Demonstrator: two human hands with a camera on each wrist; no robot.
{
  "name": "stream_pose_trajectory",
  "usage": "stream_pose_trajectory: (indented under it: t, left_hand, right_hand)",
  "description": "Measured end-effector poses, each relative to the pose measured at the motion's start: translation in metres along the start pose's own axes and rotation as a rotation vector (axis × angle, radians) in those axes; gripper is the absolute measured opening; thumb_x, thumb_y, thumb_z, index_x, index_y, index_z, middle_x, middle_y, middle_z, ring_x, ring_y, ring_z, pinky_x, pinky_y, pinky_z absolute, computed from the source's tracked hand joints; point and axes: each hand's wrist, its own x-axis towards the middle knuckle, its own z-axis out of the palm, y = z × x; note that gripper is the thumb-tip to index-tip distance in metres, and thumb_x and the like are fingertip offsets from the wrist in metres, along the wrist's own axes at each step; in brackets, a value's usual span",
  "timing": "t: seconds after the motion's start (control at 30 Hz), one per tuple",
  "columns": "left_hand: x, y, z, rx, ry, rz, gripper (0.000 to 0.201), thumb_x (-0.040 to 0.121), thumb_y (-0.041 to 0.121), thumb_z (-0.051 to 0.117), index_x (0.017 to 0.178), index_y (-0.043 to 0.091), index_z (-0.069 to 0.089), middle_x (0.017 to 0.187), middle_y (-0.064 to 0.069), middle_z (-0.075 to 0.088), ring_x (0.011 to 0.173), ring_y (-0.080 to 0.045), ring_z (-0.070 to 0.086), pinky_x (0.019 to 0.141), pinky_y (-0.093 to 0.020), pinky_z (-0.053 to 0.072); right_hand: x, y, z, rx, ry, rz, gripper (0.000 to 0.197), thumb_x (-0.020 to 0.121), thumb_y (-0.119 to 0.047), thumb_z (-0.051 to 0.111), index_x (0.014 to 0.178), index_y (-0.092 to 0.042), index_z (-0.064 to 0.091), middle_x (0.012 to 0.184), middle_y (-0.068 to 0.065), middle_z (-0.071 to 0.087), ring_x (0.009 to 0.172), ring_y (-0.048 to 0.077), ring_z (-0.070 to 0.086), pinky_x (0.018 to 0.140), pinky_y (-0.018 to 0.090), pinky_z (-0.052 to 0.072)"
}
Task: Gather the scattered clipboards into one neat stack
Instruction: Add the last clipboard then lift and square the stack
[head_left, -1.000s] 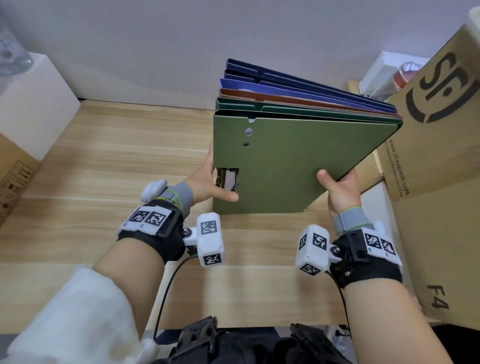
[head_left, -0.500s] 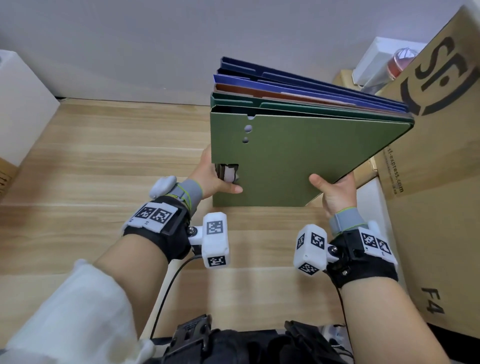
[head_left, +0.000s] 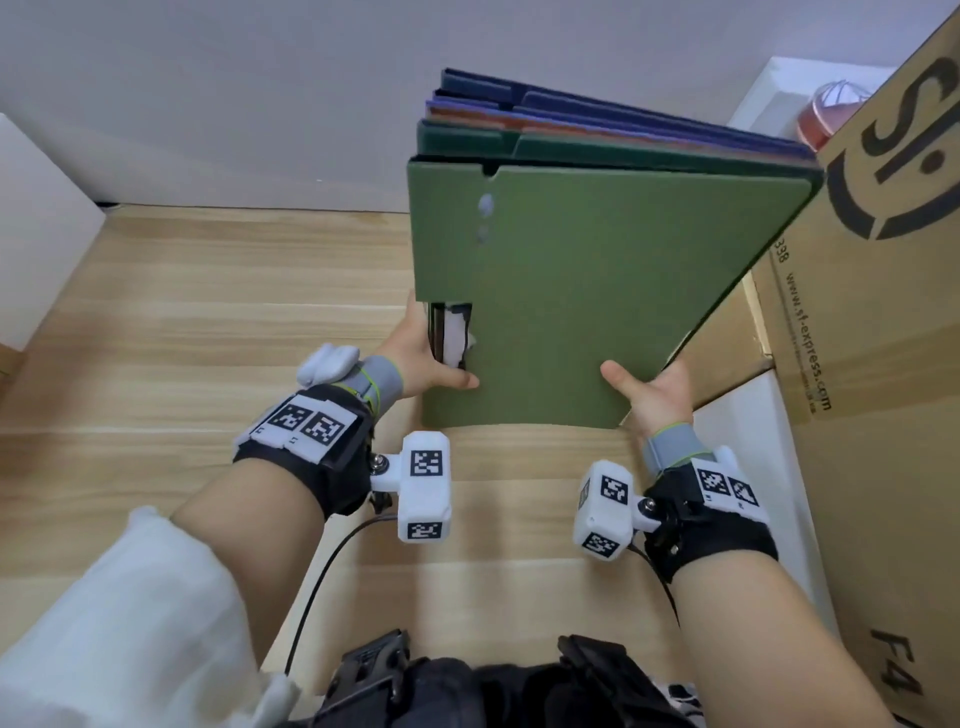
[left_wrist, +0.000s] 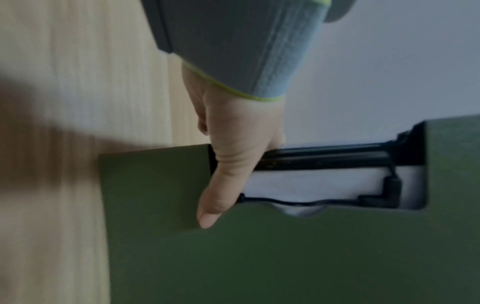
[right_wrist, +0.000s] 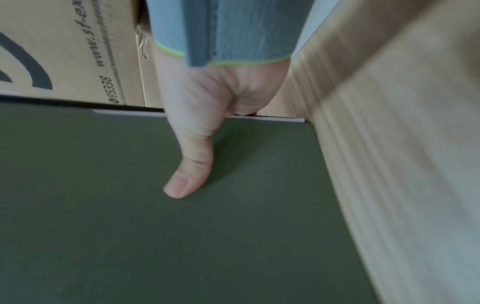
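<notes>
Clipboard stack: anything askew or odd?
Slightly. The clipboard stack is held tilted off the table by the left hand and right hand. Its top edges are stepped, not flush. No damage visible.

Behind the green top clipboard (head_left: 597, 291) the fingers of the left hand (head_left: 415, 353) and right hand (head_left: 657, 395) are hidden — only thumbs show. The blue and orange clipboards beneath (head_left: 597, 117) show edges only — their count is unclear.
</notes>
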Motion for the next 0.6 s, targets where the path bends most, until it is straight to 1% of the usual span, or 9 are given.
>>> stream_pose_trajectory:
  t: [0.03,0.07,0.13,0.2,0.3,0.37,0.43,0.5,0.6]
  left_hand:
    - [0.004,0.003,-0.001,0.009,0.004,-0.017,0.066,0.063,-0.007,0.080,0.107,0.009,0.033,0.081,0.004,0.051,0.063,0.009,0.056,0.062,-0.007,0.043]
    - [0.008,0.007,-0.001,0.039,-0.005,-0.048,0.074,0.063,0.000,0.082,0.115,0.008,0.031,0.087,0.004,0.051,0.078,-0.001,0.058,0.069,-0.015,0.044]
    - [0.015,0.014,0.002,0.082,-0.032,-0.134,0.082,0.062,0.016,0.084,0.125,0.006,0.033,0.094,0.005,0.051,0.096,-0.019,0.056,0.075,-0.026,0.043]
    - [0.021,0.018,0.007,0.025,-0.052,-0.256,0.083,0.060,0.025,0.083,0.127,0.010,0.038,0.104,0.001,0.056,0.102,-0.025,0.059,0.076,-0.031,0.048]
    - [0.031,0.024,0.018,-0.055,-0.071,-0.419,0.087,0.043,0.034,0.079,0.122,0.011,0.051,0.106,-0.007,0.068,0.094,-0.027,0.066,0.086,-0.042,0.055]
    - [0.036,0.025,0.025,-0.107,-0.104,-0.488,0.071,0.049,0.031,0.076,0.114,0.009,0.058,0.091,-0.008,0.067,0.081,-0.027,0.064,0.087,-0.042,0.052]
    - [0.043,0.026,0.031,-0.154,-0.141,-0.551,0.058,0.057,0.025,0.076,0.110,0.008,0.060,0.083,-0.009,0.065,0.073,-0.027,0.061,0.082,-0.040,0.050]
    - [0.046,0.025,0.035,-0.175,-0.146,-0.574,0.055,0.058,0.022,0.077,0.108,0.006,0.061,0.081,-0.010,0.066,0.069,-0.026,0.061,0.080,-0.039,0.050]
    - [0.053,0.026,0.041,-0.219,-0.115,-0.593,0.060,0.059,0.018,0.077,0.114,0.002,0.060,0.087,-0.012,0.069,0.070,-0.027,0.064,0.079,-0.040,0.055]
  right_hand:
    - [0.005,-0.002,0.000,0.003,0.014,0.023,0.058,0.073,-0.003,0.075,0.125,-0.003,0.050,0.119,0.009,0.061,0.108,0.023,0.060,0.094,0.035,0.052]
    - [0.010,-0.003,-0.001,0.006,0.022,0.049,0.051,0.073,-0.005,0.075,0.119,-0.008,0.053,0.120,0.009,0.062,0.107,0.024,0.060,0.093,0.037,0.052]
    - [0.023,-0.003,-0.004,0.002,0.013,0.124,0.043,0.067,-0.017,0.080,0.103,-0.020,0.057,0.122,0.013,0.064,0.107,0.030,0.063,0.095,0.047,0.051]
    - [0.033,-0.002,-0.007,-0.013,0.011,0.224,0.044,0.066,-0.021,0.081,0.105,-0.014,0.062,0.118,0.017,0.067,0.103,0.034,0.066,0.093,0.053,0.052]
    - [0.056,0.000,-0.010,-0.092,0.051,0.367,0.069,0.066,-0.024,0.082,0.124,0.002,0.055,0.119,0.017,0.065,0.100,0.032,0.065,0.094,0.045,0.051]
    - [0.067,0.003,-0.011,-0.173,0.061,0.452,0.090,0.060,-0.033,0.085,0.132,0.004,0.046,0.128,0.018,0.060,0.109,0.032,0.063,0.098,0.044,0.049]
    - [0.075,0.009,-0.011,-0.225,0.058,0.492,0.088,0.064,-0.033,0.084,0.132,0.007,0.044,0.128,0.019,0.059,0.105,0.030,0.063,0.091,0.037,0.050]
    - [0.078,0.017,-0.011,-0.234,0.057,0.521,0.082,0.068,-0.030,0.082,0.131,0.009,0.045,0.125,0.019,0.060,0.101,0.030,0.063,0.082,0.032,0.047]
    - [0.082,0.020,-0.006,-0.226,0.099,0.476,0.077,0.062,-0.032,0.084,0.123,0.003,0.054,0.118,0.015,0.065,0.097,0.029,0.066,0.087,0.036,0.052]
